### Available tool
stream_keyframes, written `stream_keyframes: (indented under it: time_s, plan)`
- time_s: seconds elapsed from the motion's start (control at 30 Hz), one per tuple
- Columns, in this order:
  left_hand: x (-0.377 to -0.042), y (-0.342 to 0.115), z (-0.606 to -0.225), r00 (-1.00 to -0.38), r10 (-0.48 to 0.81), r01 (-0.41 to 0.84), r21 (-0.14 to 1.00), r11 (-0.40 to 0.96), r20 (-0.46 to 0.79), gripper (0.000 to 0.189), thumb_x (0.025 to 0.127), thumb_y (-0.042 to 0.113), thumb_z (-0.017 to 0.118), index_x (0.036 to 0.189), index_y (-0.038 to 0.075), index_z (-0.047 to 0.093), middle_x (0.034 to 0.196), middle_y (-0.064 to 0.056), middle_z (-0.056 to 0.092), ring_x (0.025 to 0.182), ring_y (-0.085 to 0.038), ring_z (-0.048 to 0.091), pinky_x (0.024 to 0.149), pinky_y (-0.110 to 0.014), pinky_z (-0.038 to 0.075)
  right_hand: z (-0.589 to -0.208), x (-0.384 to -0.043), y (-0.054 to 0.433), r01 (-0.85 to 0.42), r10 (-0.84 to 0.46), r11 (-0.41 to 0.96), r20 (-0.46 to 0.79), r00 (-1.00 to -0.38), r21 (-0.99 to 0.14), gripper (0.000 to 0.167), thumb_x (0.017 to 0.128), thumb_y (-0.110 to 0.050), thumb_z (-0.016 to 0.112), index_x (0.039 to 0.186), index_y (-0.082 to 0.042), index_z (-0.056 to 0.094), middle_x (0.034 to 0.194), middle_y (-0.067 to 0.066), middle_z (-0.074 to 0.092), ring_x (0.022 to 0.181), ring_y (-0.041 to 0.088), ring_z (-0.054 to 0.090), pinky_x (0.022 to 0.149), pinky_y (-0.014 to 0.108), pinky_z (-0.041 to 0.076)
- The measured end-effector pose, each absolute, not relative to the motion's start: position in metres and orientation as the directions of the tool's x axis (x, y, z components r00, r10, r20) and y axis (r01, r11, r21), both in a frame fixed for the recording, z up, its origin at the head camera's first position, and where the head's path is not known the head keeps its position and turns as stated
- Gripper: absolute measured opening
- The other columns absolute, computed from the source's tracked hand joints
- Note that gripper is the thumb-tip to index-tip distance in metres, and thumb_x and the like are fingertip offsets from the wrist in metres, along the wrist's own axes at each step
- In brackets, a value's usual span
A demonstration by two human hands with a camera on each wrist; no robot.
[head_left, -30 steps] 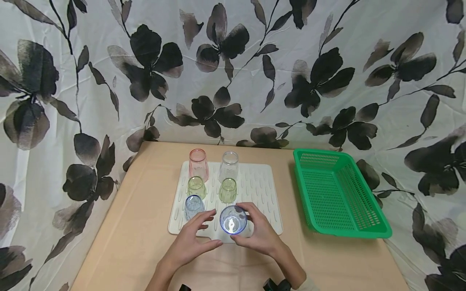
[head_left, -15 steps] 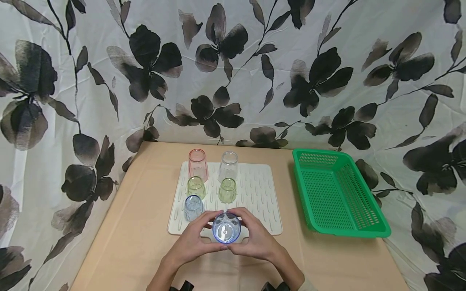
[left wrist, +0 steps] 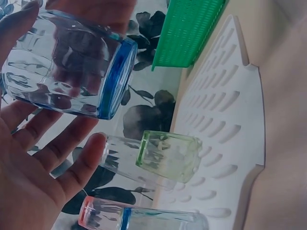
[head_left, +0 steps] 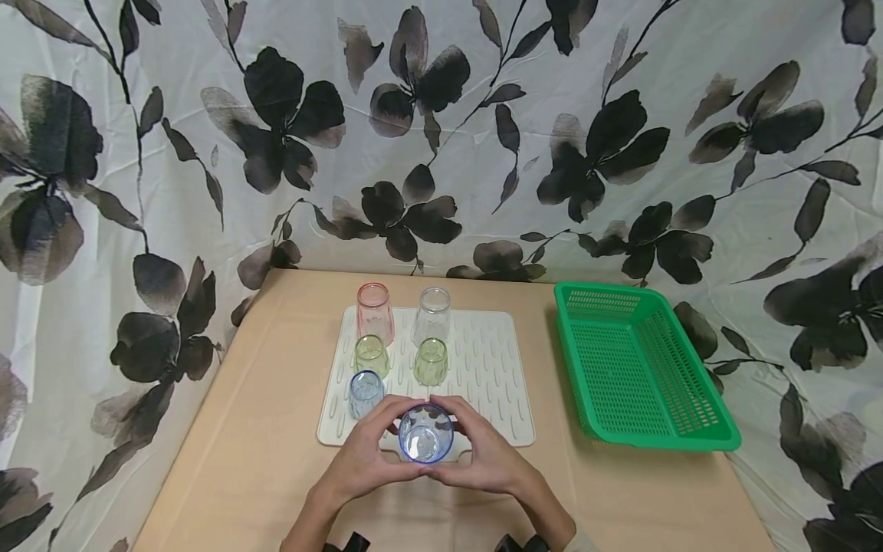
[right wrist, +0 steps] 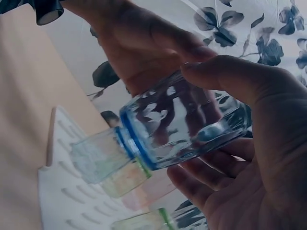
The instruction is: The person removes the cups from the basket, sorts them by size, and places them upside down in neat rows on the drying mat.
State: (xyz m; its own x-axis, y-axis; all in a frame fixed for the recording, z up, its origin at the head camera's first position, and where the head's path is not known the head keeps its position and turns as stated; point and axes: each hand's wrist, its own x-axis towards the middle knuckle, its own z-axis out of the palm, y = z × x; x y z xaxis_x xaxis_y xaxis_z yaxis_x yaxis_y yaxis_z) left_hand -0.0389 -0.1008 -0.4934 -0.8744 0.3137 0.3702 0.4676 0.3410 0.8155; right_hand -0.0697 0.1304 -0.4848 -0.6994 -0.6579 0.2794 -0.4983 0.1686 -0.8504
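Note:
A clear glass tumbler with a blue rim (head_left: 425, 434) is held between both hands above the front edge of the white ridged mat (head_left: 490, 383). My left hand (head_left: 369, 448) curves round its left side, and my right hand (head_left: 486, 448) grips the right. Thumbs meet at the near side, forefingers at the far side. Both wrist views show the tumbler's blue rim (left wrist: 117, 79) turned down toward the mat. Just left of the hands, another blue-rimmed glass (head_left: 366, 394) stands upright on the mat.
Behind it on the mat stand two green glasses (head_left: 372, 356), a pink glass (head_left: 375, 314) and a clear glass (head_left: 432, 317). A green plastic basket (head_left: 648, 368) sits to the right on the tan-covered table (head_left: 228, 460). A floral curtain (head_left: 497, 153) hangs behind.
The tumbler was in the right hand with the left hand apart beside it. It has moved slightly left, and the left hand has taken hold too.

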Motion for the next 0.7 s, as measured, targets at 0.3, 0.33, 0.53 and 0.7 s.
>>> stream_keyframes:
  time_s: [0.3, 0.33, 0.53, 0.7]
  plan:
    - [-0.039, -0.097, -0.494, -0.859, 0.305, 0.501, 0.799, 0.332, 0.412, 0.082, 0.068, 0.040, 0.093, 0.139, 0.019, 0.056, 0.128, 0.003, 0.062, 0.110, -0.013, 0.060, 0.080, -0.022, 0.055, -0.529, -0.070, 0.120, -0.329, -0.661, 0.131, 0.165, -0.732, -0.935, 0.081, 0.077, -0.025, 0.088, 0.146, -0.024, 0.047, 0.139, -0.002, 0.061, 0.128, 0.015, 0.059, 0.112, 0.034, 0.048]
    - [-0.038, -0.097, -0.494, -0.861, 0.305, 0.498, 0.801, 0.333, 0.408, 0.082, 0.069, 0.040, 0.093, 0.139, 0.020, 0.056, 0.128, 0.003, 0.062, 0.110, -0.013, 0.060, 0.081, -0.022, 0.055, -0.531, -0.070, 0.119, -0.322, -0.661, 0.117, 0.168, -0.732, -0.940, 0.079, 0.078, -0.023, 0.087, 0.146, -0.023, 0.047, 0.139, -0.001, 0.061, 0.129, 0.016, 0.059, 0.113, 0.034, 0.047]
    - [-0.036, -0.101, -0.493, -0.869, 0.282, 0.488, 0.804, 0.341, 0.407, 0.083, 0.068, 0.038, 0.094, 0.138, 0.018, 0.055, 0.129, 0.002, 0.061, 0.110, -0.014, 0.060, 0.083, -0.022, 0.056, -0.537, -0.071, 0.123, -0.273, -0.645, 0.011, 0.202, -0.737, -0.962, 0.064, 0.082, -0.013, 0.083, 0.138, -0.010, 0.054, 0.133, 0.011, 0.064, 0.125, 0.017, 0.060, 0.110, 0.032, 0.050]
    - [-0.034, -0.108, -0.494, -0.878, 0.270, 0.473, 0.805, 0.357, 0.396, 0.080, 0.068, 0.037, 0.094, 0.136, 0.018, 0.056, 0.128, 0.000, 0.062, 0.109, -0.013, 0.061, 0.081, -0.026, 0.058, -0.537, -0.074, 0.131, -0.276, -0.640, -0.078, 0.260, -0.723, -0.958, 0.057, 0.081, -0.006, 0.083, 0.131, -0.002, 0.056, 0.124, 0.022, 0.062, 0.114, 0.012, 0.063, 0.099, 0.030, 0.057]
